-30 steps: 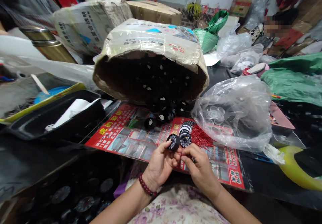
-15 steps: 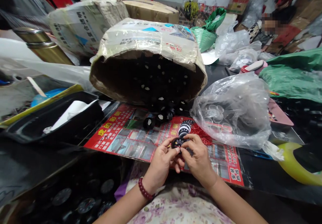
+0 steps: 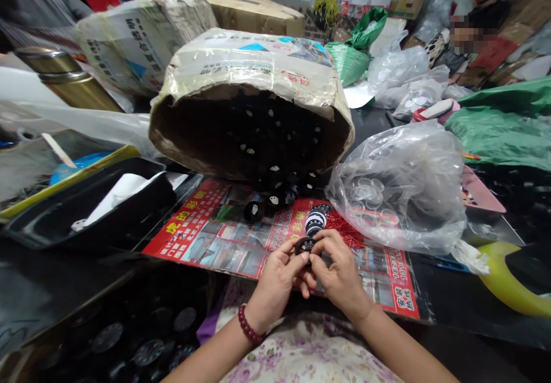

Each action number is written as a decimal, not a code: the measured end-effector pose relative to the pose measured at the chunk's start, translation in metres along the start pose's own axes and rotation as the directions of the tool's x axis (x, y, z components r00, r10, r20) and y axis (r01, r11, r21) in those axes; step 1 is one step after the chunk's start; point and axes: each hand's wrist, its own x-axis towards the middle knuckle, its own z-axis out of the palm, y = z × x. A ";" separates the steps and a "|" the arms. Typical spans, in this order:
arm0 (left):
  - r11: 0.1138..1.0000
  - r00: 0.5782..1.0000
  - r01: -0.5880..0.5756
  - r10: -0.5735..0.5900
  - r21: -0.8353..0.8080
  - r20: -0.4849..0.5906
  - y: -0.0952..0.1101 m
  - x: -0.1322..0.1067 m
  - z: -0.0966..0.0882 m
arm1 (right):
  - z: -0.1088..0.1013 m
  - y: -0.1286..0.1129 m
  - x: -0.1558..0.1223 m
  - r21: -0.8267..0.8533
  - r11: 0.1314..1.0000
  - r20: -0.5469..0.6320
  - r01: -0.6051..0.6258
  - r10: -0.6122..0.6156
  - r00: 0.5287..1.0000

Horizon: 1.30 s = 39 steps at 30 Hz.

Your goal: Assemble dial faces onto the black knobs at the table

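Dark counter (image 3: 458,294): left hand (image 3: 276,277) and right hand (image 3: 342,273) both pinch black dial (image 3: 305,245); a second ago, only left held it.

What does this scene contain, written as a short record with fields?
left hand: holds a round black dial
right hand: fingertips at the same dial; anything small between them cannot be made out
beyond the hands: row of discs, red pieces
box: open towards the person, black pieces at its mouth
right side: clear plastic bag
left side: black tray
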 end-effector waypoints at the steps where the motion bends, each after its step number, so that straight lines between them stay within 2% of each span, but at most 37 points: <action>1: 1.000 1.000 -0.006 0.006 0.009 0.000 0.000 0.001 0.000 | 0.001 0.001 0.000 0.022 0.999 -0.021 -0.036 0.036 0.999; 4: 0.999 1.000 -0.018 0.018 0.028 -0.002 0.001 0.003 0.000 | 0.005 0.005 -0.002 0.175 0.968 -0.035 -0.181 0.190 0.981; 9: 0.998 0.999 -0.028 0.030 0.064 -0.033 -0.001 0.004 0.001 | 0.012 0.007 -0.004 0.466 0.820 0.029 -0.334 0.363 0.931; 13: 0.998 0.998 -0.020 0.024 0.064 -0.060 -0.005 0.005 0.001 | 0.018 0.004 -0.003 0.590 0.707 0.069 -0.390 0.436 0.897; 17: 0.999 0.993 -0.015 0.021 0.051 -0.117 -0.005 0.009 0.002 | 0.024 0.009 0.002 0.593 0.719 0.015 -0.364 0.441 0.897; 19: 0.999 0.991 0.010 -0.004 0.047 -0.134 -0.003 0.011 0.003 | 0.024 0.011 0.004 0.523 0.774 -0.010 -0.358 0.425 0.905; 21: 0.998 0.991 0.053 -0.047 0.044 -0.128 0.000 0.012 0.003 | 0.019 0.012 0.006 0.364 0.870 -0.035 -0.332 0.369 0.929; 24: 0.993 0.992 0.091 -0.084 0.074 -0.092 0.003 0.011 0.001 | 0.008 0.009 0.005 0.014 0.991 -0.059 -0.130 0.131 0.990; 26: 0.986 0.997 0.065 -0.057 0.151 -0.060 0.003 0.009 -0.001 | 0.003 0.007 0.003 -0.192 0.981 0.005 0.041 -0.041 0.999; 28: 0.971 0.999 0.027 -0.018 0.239 -0.042 0.000 0.007 -0.002 | 0.001 0.007 0.001 -0.333 0.933 0.064 0.134 -0.120 0.991; 31: 0.969 0.998 0.036 -0.021 0.243 -0.064 -0.008 0.007 0.000 | 0.006 0.010 -0.003 -0.475 0.867 0.037 0.152 -0.153 0.987; 34: 0.988 0.992 0.105 -0.096 0.110 -0.087 -0.013 0.009 0.003 | 0.007 0.012 -0.004 -0.522 0.839 0.012 0.153 -0.172 0.985; 36: 0.987 0.983 0.157 -0.155 0.016 -0.098 -0.013 0.009 0.004 | -0.005 0.013 0.000 -0.479 0.861 0.030 0.174 -0.182 0.983; 39: 0.988 0.980 0.154 -0.157 -0.031 -0.125 -0.008 0.009 0.002 | -0.051 0.022 0.014 -0.455 0.880 -0.084 0.136 -0.195 0.977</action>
